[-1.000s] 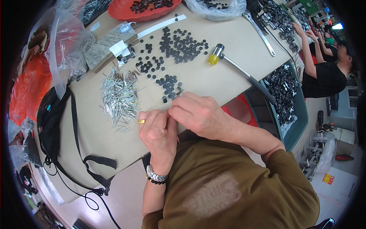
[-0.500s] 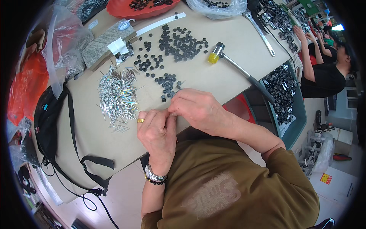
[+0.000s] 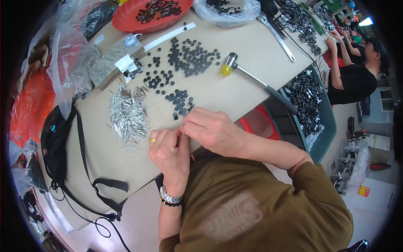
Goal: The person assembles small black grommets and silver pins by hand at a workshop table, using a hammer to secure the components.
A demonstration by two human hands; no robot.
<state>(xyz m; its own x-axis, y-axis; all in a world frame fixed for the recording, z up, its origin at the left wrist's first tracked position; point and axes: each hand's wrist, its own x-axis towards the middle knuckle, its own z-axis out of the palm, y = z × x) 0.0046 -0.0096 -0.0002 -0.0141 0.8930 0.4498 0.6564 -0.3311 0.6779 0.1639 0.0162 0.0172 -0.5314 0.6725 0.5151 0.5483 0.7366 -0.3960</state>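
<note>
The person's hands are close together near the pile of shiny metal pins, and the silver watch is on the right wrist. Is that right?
Not quite: the silver watch is on the left wrist, as the head view shows. The left hand and right hand are indeed close together near the pile of shiny metal pins.

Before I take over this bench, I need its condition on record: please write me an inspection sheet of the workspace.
Surface: beige table, near edge slanting across the view.
Work pieces: silver pins heaped; black round pieces in loose clusters.
Clutter: mallet, handle appearing to overhang the edge; wrench; black bag.
Hands: left hand and right hand meet at the fingertips; anything held is hidden.
Cables: black cord at lower left.
Surroundings: teal crate of dark parts at right; co-worker beyond.
</note>
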